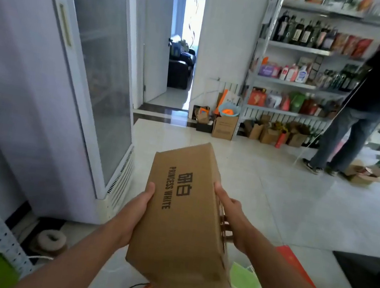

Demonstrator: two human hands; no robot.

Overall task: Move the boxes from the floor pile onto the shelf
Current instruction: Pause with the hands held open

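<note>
**Over the tiled floor, a box between your hands**

Below you runs glossy pale tile floor (286, 201). At 10 o'clock stands a tall glass-door cooler (93, 62); at 1 o'clock a metal shelf (297, 84) holds bottles and packets, with a person (370, 101) blurred beside it. You hold the long brown cardboard box (183, 216), matte and printed "PRINCESS WHITE", lifted at centre. Your left hand (136, 214) clasps its left side; your right hand (230, 216) grips the right. Bright packages at 6 o'clock are cut off and indistinct.
</note>
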